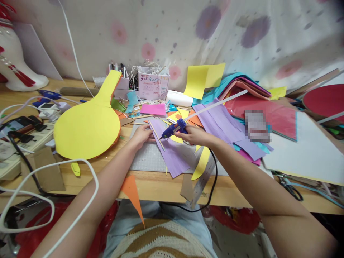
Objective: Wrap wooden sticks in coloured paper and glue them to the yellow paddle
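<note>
My right hand [197,135] is wrapped round a blue hot glue gun [174,129], from whose back a long white glue stick [217,104] sticks out. The gun's nozzle points left at a thin wooden stick [156,134], which lies along a purple sheet of paper [172,157]. With its fingers closed at the sheet's left edge, my left hand [143,136] holds the paper; some of its fingertips are hidden. Beneath lies a grey cutting mat [139,157]. Yellow paper scraps [202,165] and a metal ruler [205,182] are near my right hand.
On the left lies a big yellow paddle-shaped cutout [87,130]; a white cable [53,161] loops in front. Purple sheets [223,122], a red packet [268,114] and scissors [291,188] are at right. A pink box [153,84] stands behind. An orange scrap [133,195] overhangs the front edge.
</note>
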{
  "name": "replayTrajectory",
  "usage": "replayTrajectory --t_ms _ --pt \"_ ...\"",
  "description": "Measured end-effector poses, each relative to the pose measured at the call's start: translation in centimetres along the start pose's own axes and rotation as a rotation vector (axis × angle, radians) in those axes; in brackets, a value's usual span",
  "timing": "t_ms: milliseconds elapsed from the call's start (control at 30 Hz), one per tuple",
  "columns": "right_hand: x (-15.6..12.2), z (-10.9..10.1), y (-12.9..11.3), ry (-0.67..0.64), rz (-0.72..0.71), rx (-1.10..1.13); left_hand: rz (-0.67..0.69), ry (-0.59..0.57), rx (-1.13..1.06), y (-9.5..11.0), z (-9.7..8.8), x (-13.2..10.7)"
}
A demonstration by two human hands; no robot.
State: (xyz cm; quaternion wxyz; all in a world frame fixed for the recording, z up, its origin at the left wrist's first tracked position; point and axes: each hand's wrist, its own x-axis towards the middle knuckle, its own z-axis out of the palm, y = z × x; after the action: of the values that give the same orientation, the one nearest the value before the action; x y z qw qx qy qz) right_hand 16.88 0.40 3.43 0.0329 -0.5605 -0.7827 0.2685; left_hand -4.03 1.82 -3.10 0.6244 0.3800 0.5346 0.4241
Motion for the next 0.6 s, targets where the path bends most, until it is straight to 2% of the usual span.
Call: replayTrajectory --t_ms 233,600 --pt "-0.5 0.0 0.6 -0.064 -0.096 0.038 -0.002 0.017 0.001 -0.1 -0.1 0.2" --pt "-1.9 -0.4 0.5 -0.090 -0.118 0.029 -0.005 0.030 -0.005 0.0 0.0 0.1"
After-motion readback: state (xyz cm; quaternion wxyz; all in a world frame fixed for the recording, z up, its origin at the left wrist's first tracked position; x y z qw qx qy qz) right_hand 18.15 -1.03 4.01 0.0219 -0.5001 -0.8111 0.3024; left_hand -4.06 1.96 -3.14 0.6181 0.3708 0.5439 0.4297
